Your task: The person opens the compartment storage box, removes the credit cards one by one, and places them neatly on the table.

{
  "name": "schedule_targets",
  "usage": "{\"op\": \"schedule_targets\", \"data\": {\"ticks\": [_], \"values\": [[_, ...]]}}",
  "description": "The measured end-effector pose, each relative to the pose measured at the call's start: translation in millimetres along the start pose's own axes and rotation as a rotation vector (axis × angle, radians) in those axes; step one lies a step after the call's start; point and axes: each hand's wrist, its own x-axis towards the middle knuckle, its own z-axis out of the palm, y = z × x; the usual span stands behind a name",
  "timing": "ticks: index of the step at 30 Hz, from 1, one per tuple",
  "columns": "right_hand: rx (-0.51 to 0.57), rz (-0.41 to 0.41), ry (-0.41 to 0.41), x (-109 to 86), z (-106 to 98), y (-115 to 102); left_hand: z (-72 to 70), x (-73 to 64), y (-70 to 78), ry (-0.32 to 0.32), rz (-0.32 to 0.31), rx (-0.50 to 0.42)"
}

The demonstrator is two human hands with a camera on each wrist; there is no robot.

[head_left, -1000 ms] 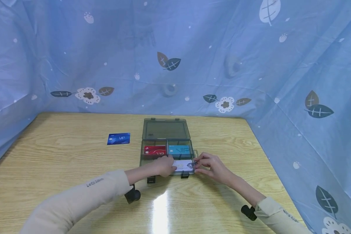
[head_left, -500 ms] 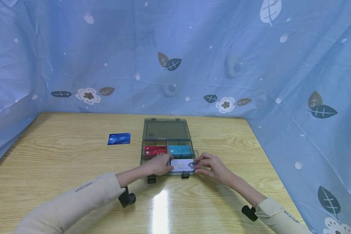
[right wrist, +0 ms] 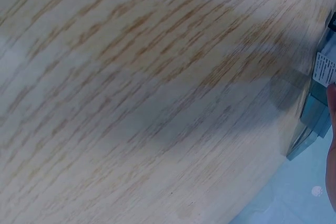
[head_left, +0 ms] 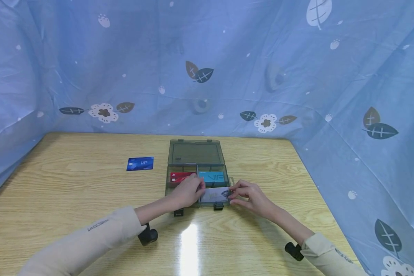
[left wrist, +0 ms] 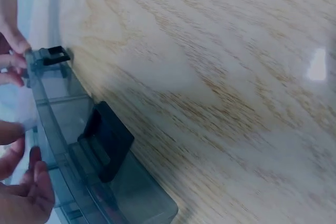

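A transparent grey plastic organizer box (head_left: 196, 152) lies with its lid folded back. A white VIP card (head_left: 212, 194) is at its front right compartment, its left end slightly skewed. My left hand (head_left: 184, 193) pinches the card's left end, covering part of the front left compartment. At the other end, my right hand (head_left: 250, 197) pinches the card's right edge at the box wall. A red VIP card (head_left: 179, 176) sits in the back left compartment, partly behind my left hand. The back right one contains a turquoise VIP card (head_left: 212, 176). In the right wrist view, fine print shows on a white card face (right wrist: 324, 69).
A blue VIP card (head_left: 140, 163) lies flat on the wooden table (head_left: 89, 184), left of the box. Two black latches, one of them the left latch (head_left: 178, 212), stick out at the box front. A blue patterned curtain (head_left: 141, 69) encloses the table's back and sides.
My left hand has shifted slightly left, then up over part of the red card. The white card's left end has tilted with it. My right hand has stayed in place.
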Motion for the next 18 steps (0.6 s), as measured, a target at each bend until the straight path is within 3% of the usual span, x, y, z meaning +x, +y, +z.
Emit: {"op": "schedule_targets", "data": {"ticks": [5,10,18], "values": [[0.009,-0.013,0.008,0.4,1.3,1.1,2.7,2.4,-3.3,0.048,0.054,-0.152],[0.007,-0.015,0.01,0.6,1.9,1.9,8.8,5.8,-5.4,0.059,0.098,-0.218],[0.016,0.012,0.0,0.8,0.9,0.4,10.4,6.4,-11.0,0.006,0.075,-0.312]]}}
